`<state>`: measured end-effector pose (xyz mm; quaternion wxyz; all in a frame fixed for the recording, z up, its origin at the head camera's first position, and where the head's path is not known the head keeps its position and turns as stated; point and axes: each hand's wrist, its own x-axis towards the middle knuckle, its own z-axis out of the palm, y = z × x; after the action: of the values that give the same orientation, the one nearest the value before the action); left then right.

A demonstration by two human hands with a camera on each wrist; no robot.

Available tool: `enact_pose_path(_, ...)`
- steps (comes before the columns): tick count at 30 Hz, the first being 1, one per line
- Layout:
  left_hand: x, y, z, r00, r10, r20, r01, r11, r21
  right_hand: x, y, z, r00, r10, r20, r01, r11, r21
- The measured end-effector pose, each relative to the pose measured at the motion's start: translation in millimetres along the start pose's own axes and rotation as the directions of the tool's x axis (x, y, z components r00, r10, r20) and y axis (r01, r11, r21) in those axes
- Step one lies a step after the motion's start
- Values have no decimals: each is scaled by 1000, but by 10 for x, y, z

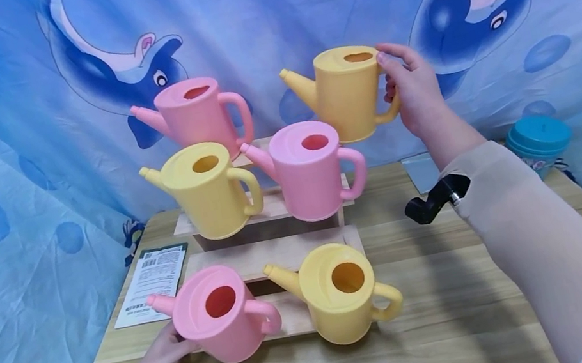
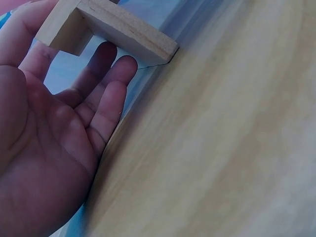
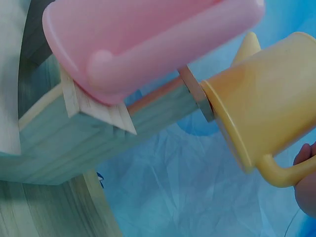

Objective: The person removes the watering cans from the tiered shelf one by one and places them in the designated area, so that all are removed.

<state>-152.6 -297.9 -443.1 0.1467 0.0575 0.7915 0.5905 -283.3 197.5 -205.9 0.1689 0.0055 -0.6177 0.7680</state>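
Note:
At the upper right, my right hand (image 1: pixel 414 85) grips the handle of an orange-yellow watering can (image 1: pixel 347 97). In the right wrist view, that can's base meets the end of the stand's top step; whether it rests there I cannot tell. My left hand (image 1: pixel 161 360) is at the lower left end of the wooden stand (image 1: pixel 275 257), beside a pink watering can (image 1: pixel 216 318). Its thumb and index tips are hidden by the wood (image 2: pixel 128 29); the other fingers (image 2: pixel 111 106) are loosely bent. Beside the lower pink can sits a yellow watering can (image 1: pixel 340 296).
Higher on the stand are a pale yellow can (image 1: pixel 205 193), a pink can (image 1: pixel 309 172) and another pink can (image 1: pixel 198 117). A printed packet (image 1: pixel 151 284) lies left. A teal-lidded tub (image 1: pixel 539 138) stands right, on the wooden table (image 1: pixel 430 339). A blue dolphin curtain (image 1: pixel 250 13) hangs behind.

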Motion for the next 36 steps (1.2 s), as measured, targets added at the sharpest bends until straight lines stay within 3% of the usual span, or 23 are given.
enact_pose_path(7, -5, 6, -6, 1000, 8, -7, -8, 1000, 12, 20, 21, -194, 999, 5, -42, -2, 998, 65)
enact_pose_path(14, -9, -6, 5, 990, 131, 42, -130, 991, -34, -1, 104, -397, 997, -9, -75, 16, 996, 86)
enact_pose_path(18, -9, -8, 2, 987, 151, 52, -149, 988, -44, -27, 220, -514, 997, -3, -76, 7, 998, 59)
enact_pose_path(23, -8, -13, 0, 986, 157, 49, -156, 987, -34, -47, 436, -628, 996, -1, -89, 1, 1000, 3)
enact_pose_path(30, -4, -19, -12, 992, 118, 52, -116, 993, -32, -99, 798, -776, 992, 59, -109, -66, 996, -67)
enact_pose_path(36, 0, -28, -16, 994, 104, 45, -103, 994, -26, -203, 1084, -863, 992, 94, -85, -99, 994, -50)
